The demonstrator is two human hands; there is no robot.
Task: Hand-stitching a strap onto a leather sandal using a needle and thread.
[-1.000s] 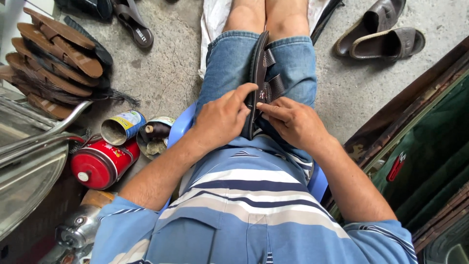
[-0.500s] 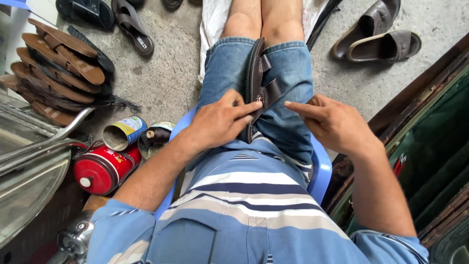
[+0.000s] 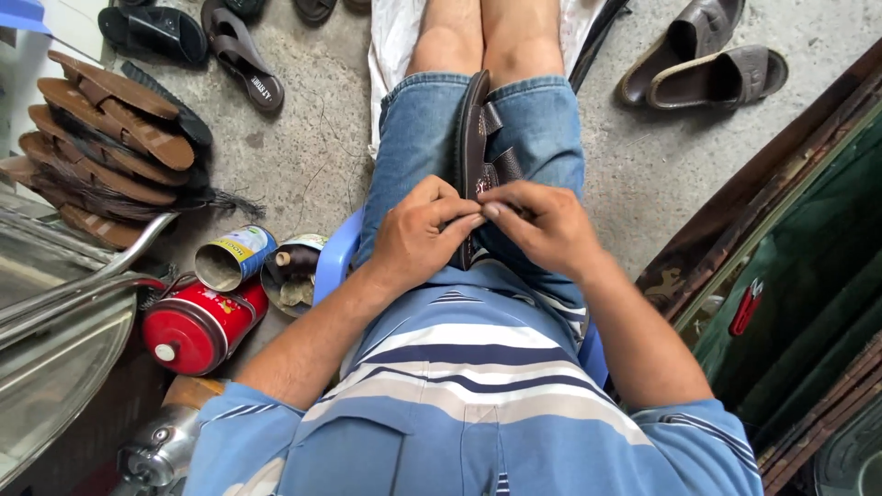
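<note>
Brown sandal (image 3: pixel 476 138) lies on the lap; left hand (image 3: pixel 418 234) and right hand (image 3: pixel 542 225) pinch its rear end, work unfinished.

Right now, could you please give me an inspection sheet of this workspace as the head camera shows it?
Surface: concrete floor, a pale sheet under the legs; blue plastic chair.
Job's things: dark brown sandal on edge between the thighs, straps to the right.
Clutter: stack of brown soles, open tin can, red canister, loose sandals on the floor.
Hands: left hand and right hand meet at the sandal's near end, fingertips pinched together.
Cables: nothing seen.
Surroundings: metal frame at left, dark wooden edge at right.
</note>
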